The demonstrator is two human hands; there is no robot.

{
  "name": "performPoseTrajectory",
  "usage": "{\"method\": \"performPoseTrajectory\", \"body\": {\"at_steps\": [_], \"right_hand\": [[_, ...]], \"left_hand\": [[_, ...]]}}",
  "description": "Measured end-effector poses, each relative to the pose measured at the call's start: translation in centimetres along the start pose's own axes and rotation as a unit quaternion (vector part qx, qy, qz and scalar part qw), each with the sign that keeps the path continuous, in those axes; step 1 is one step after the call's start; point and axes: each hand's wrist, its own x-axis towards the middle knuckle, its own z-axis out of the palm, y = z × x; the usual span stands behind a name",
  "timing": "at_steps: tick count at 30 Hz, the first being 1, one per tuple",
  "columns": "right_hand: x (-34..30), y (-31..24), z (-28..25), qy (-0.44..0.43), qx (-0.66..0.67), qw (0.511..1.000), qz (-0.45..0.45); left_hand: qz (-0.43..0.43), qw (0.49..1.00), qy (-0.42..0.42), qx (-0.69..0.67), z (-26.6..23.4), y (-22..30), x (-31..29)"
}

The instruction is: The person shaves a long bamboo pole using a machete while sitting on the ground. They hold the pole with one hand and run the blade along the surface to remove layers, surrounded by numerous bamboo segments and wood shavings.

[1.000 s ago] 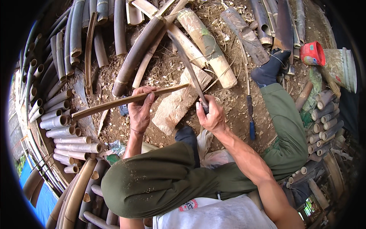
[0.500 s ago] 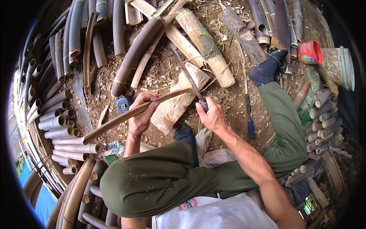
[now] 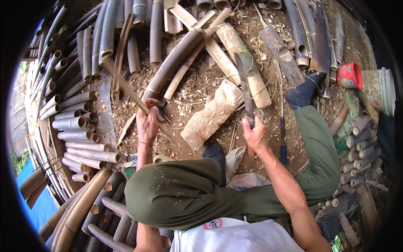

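Note:
My left hand [image 3: 147, 127] is closed around a split bamboo strip [image 3: 126, 87], which is smeared by motion and slants up to the left from my fist. In my right hand [image 3: 256, 135] is a long-bladed knife [image 3: 244, 82], its tip pointing away from me. The blade stands apart from the strip, just right of a pale chopping block [image 3: 212, 112] with a hacked surface. That block lies on the dirt between my two hands. Something dark, partly hidden, shows beside my left fingers.
Bamboo tubes [image 3: 94, 156] are stacked at the left, with more poles along the far side. A thick dark bamboo piece [image 3: 174, 61] lies ahead. At the right are a blue-handled tool [image 3: 283, 153], a red container [image 3: 349, 75] and a pale bucket [image 3: 378, 90]. Shavings litter the ground.
The bamboo strip has come off the block and swung, its far end now up to the left. My right hand has drawn the knife away from it to the right. The view has shifted slightly.

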Motion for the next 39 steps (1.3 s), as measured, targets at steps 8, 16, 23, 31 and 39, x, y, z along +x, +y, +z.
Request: {"method": "performPoseTrajectory", "body": {"at_steps": [8,16,23,31,39], "right_hand": [[-2.4,3.1,-5.1,0.050,-0.047,0.996,0.055],[-6.0,0.1,-4.7,0.058,0.042,0.989,0.126],[-9.8,-1.1,-4.5,0.046,0.120,0.983,0.135],[-10.7,-6.7,-6.5,0.025,0.094,0.993,0.071],[-13.5,-12.7,-9.6,0.009,0.013,0.992,-0.122]], "left_hand": [[0.088,0.821,0.207,0.526,-2.6,-8.7,3.6],[0.059,0.876,0.028,0.477,5.8,-7.4,8.5],[0.177,0.982,0.021,-0.055,-6.4,6.8,2.5],[0.442,0.832,0.242,-0.230,-11.8,21.4,-8.9],[0.432,0.808,0.122,-0.382,0.7,21.4,-14.0]]}}
